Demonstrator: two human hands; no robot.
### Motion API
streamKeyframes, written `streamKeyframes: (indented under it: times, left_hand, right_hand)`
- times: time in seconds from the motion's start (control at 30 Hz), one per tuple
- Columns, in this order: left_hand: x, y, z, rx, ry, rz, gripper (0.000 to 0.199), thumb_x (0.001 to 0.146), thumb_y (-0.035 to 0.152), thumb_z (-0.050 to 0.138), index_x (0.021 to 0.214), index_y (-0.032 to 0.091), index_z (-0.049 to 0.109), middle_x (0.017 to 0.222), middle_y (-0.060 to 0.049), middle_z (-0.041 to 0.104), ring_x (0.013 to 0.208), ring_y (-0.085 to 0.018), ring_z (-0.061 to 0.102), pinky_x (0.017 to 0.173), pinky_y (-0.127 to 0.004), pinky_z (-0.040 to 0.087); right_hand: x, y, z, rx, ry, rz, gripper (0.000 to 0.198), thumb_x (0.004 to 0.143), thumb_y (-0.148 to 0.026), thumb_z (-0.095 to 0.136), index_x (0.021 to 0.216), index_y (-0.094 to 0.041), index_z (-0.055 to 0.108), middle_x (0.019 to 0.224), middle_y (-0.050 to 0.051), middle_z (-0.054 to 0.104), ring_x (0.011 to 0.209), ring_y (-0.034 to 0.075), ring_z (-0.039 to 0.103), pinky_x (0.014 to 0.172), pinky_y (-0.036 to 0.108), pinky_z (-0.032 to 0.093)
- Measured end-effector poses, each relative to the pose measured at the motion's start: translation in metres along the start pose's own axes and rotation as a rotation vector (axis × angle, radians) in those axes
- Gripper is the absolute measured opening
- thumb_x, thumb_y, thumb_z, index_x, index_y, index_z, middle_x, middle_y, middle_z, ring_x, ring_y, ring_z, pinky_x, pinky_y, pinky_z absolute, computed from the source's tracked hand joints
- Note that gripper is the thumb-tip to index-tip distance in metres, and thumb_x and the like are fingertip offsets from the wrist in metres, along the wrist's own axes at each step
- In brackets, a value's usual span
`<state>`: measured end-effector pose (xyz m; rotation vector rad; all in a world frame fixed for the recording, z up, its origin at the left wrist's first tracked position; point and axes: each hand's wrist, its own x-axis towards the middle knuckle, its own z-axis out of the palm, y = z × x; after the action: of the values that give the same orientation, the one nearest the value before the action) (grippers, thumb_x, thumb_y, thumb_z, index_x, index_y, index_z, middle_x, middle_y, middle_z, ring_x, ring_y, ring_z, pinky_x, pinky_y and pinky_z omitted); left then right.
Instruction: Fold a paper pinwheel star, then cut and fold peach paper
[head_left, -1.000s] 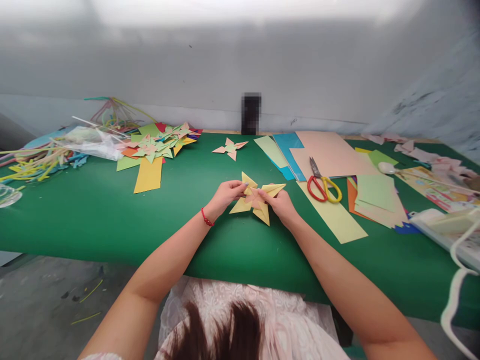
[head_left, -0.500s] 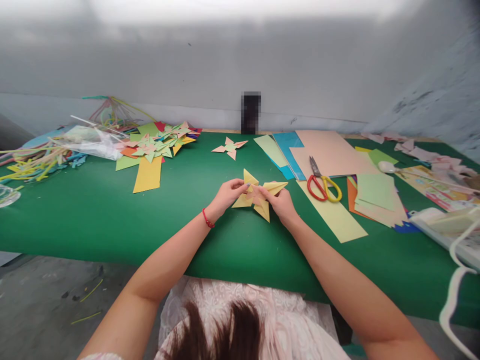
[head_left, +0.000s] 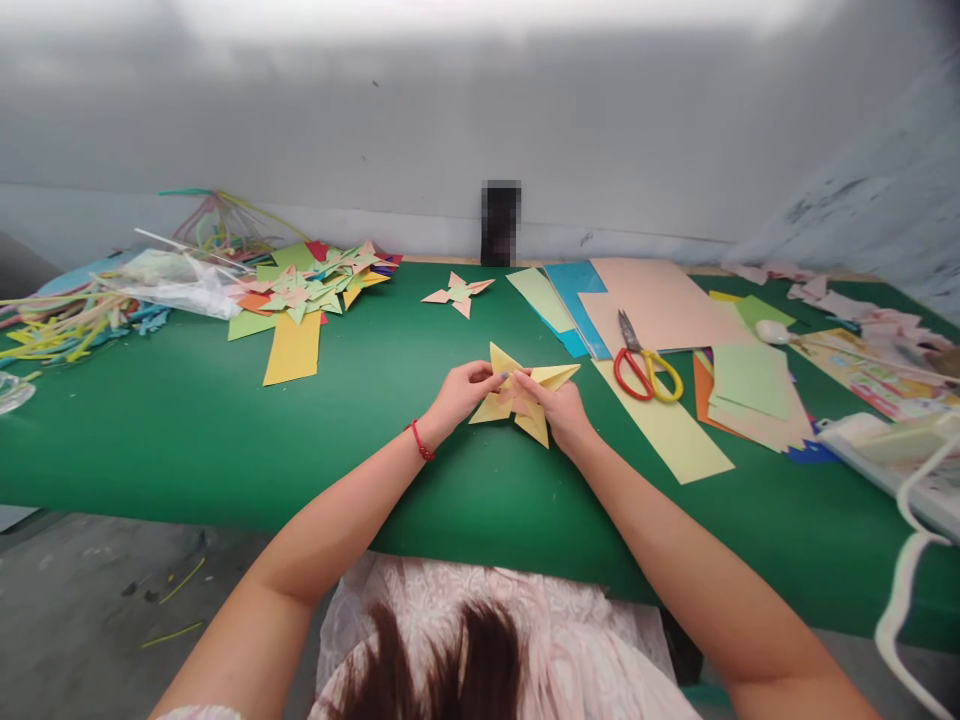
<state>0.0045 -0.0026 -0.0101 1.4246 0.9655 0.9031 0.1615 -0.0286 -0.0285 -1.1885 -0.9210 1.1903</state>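
Observation:
Between my two hands is a folded paper star (head_left: 531,424), yellow at its four points and pink in the middle. My left hand (head_left: 466,392) pinches it from the left, with the thumb near the centre. On the other side my right hand (head_left: 562,408) grips the right part, its thumb also close to the middle. The undersides of the star and some fingertips are hidden. Beyond my hands a smaller pink and green paper star (head_left: 458,294) lies flat on the green table (head_left: 375,480).
Scissors (head_left: 637,365) with red and yellow handles lie on paper strips to the right. Coloured paper sheets (head_left: 660,300) spread behind them. At the left are a pile of paper stars (head_left: 315,285), a yellow strip (head_left: 292,350) and pipe cleaners (head_left: 82,325). A white cord (head_left: 892,600) hangs at the right edge.
The yellow and pink star and both hands have shifted slightly to the right. My thumbs have come closer together at its centre. The other things lie as before.

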Motion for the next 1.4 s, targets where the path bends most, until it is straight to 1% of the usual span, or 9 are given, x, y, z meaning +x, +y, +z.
streamKeyframes:
  times: [0.1,0.2,0.27,0.33,0.47,0.6,0.7,1.17,1.4]
  left_hand:
    - [0.002,-0.003,0.000,-0.017,-0.015,0.019,0.037,0.074,0.045,0.061,0.089,0.012,0.061,0.084,-0.006,0.064,0.079,-0.018,0.060,0.073,-0.031,0.048]
    - [0.002,0.001,-0.003,0.014,0.072,0.111,0.039,0.078,0.042,0.059,0.106,0.016,0.053,0.106,-0.010,0.060,0.086,-0.018,0.060,0.071,-0.031,0.050]
    - [0.001,0.007,-0.007,0.151,0.171,0.265,0.032,0.082,0.037,0.055,0.108,0.019,0.050,0.123,-0.011,0.049,0.099,-0.019,0.057,0.076,-0.030,0.050]
    - [-0.003,0.015,-0.013,0.374,0.198,0.425,0.018,0.085,0.031,0.052,0.099,0.020,0.053,0.129,-0.009,0.044,0.115,-0.020,0.047,0.089,-0.033,0.045]
    - [-0.007,0.026,-0.019,0.659,0.216,0.568,0.018,0.085,0.026,0.054,0.102,0.022,0.053,0.142,-0.008,0.027,0.127,-0.023,0.034,0.101,-0.042,0.035]
    - [-0.008,0.023,-0.019,0.818,0.096,0.614,0.007,0.085,0.024,0.052,0.088,0.019,0.057,0.139,-0.008,0.033,0.130,-0.022,0.029,0.105,-0.043,0.030]
    - [-0.007,0.019,-0.016,0.870,0.037,0.627,0.010,0.086,0.023,0.050,0.080,0.018,0.057,0.136,-0.008,0.039,0.129,-0.022,0.031,0.105,-0.044,0.030]
    - [-0.006,0.016,-0.015,0.872,-0.006,0.642,0.014,0.085,0.017,0.047,0.075,0.018,0.056,0.125,-0.008,0.047,0.120,-0.021,0.039,0.100,-0.043,0.035]
    - [-0.006,0.016,-0.012,0.925,-0.022,0.644,0.014,0.085,0.015,0.047,0.076,0.019,0.056,0.124,-0.007,0.049,0.119,-0.021,0.040,0.104,-0.048,0.028]
  right_hand:
    - [-0.001,-0.002,0.001,-0.031,0.024,-0.006,0.038,0.059,-0.043,0.075,0.083,-0.015,0.068,0.090,0.008,0.070,0.082,0.022,0.065,0.071,0.031,0.052]
    - [-0.001,-0.003,0.001,-0.074,0.037,-0.015,0.040,0.057,-0.045,0.075,0.081,-0.014,0.069,0.088,0.009,0.071,0.080,0.023,0.065,0.070,0.032,0.052]
    - [-0.002,-0.004,0.000,-0.087,0.022,-0.015,0.041,0.057,-0.047,0.075,0.080,-0.013,0.069,0.087,0.010,0.071,0.080,0.023,0.065,0.070,0.032,0.052]
    - [-0.002,-0.005,-0.001,-0.106,-0.005,-0.017,0.041,0.058,-0.047,0.074,0.080,-0.014,0.069,0.087,0.010,0.071,0.079,0.024,0.065,0.069,0.032,0.052]
    - [-0.003,-0.006,-0.002,-0.152,-0.009,-0.026,0.042,0.058,-0.049,0.073,0.080,-0.014,0.070,0.085,0.010,0.071,0.078,0.024,0.066,0.066,0.031,0.052]
    - [-0.003,-0.006,-0.002,-0.154,-0.008,-0.026,0.043,0.058,-0.050,0.073,0.079,-0.013,0.069,0.085,0.010,0.071,0.077,0.024,0.066,0.066,0.032,0.052]
    - [-0.003,-0.005,-0.002,-0.158,-0.017,-0.033,0.040,0.060,-0.048,0.073,0.080,-0.014,0.069,0.087,0.010,0.070,0.078,0.023,0.065,0.067,0.032,0.051]
    - [-0.004,-0.004,0.000,-0.175,-0.019,-0.024,0.042,0.059,-0.049,0.072,0.081,-0.013,0.069,0.085,0.010,0.070,0.077,0.023,0.065,0.066,0.031,0.050]
    - [-0.005,-0.004,0.002,-0.174,-0.018,-0.015,0.043,0.059,-0.049,0.072,0.082,-0.013,0.070,0.085,0.010,0.070,0.079,0.023,0.065,0.067,0.031,0.051]
